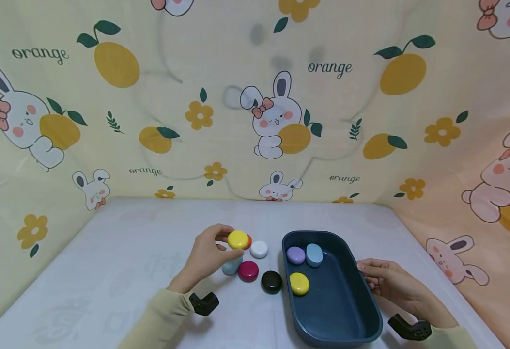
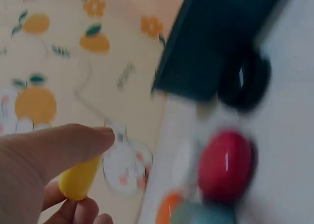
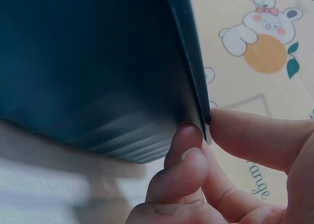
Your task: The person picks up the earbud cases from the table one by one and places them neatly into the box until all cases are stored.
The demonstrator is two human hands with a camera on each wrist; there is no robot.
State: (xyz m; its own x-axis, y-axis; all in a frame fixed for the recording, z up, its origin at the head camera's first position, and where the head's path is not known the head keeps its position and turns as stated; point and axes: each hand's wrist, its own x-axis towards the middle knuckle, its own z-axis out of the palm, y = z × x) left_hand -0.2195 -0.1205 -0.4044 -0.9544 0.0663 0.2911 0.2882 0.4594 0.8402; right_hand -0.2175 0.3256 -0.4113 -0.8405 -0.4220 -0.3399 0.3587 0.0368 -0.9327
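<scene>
Pinching a glossy yellow piece (image 1: 238, 240) between thumb and fingers, the person's left hand (image 1: 208, 249) holds it above the loose group to the left of the dark blue tray (image 1: 337, 300). The right hand (image 1: 392, 283) is clamped on the tray's right rim, thumb against fingers. Under and around the held piece lie an orange piece (image 1: 249, 241), mostly hidden behind it, a white piece (image 1: 259, 249), a teal piece (image 1: 232, 266) and a crimson piece (image 1: 248, 271); a black piece (image 1: 271, 282) sits nearer, just beside the tray's left wall. Inside, a purple piece (image 1: 296, 255) and a pale blue piece (image 1: 314, 255) rest toward the far end, with a second yellow piece (image 1: 299, 284) nearer, along the left side. The likeliest trouble is a slip — the held piece looks smooth and rounded, so a weak or off-centre pinch could let it drop and scatter its neighbours. A low left hand might also brush the crimson or black piece (the latter could be knocked against the tray). On the right, an uneven pull on the rim could tilt the tray — and its three pieces might then slide.
</scene>
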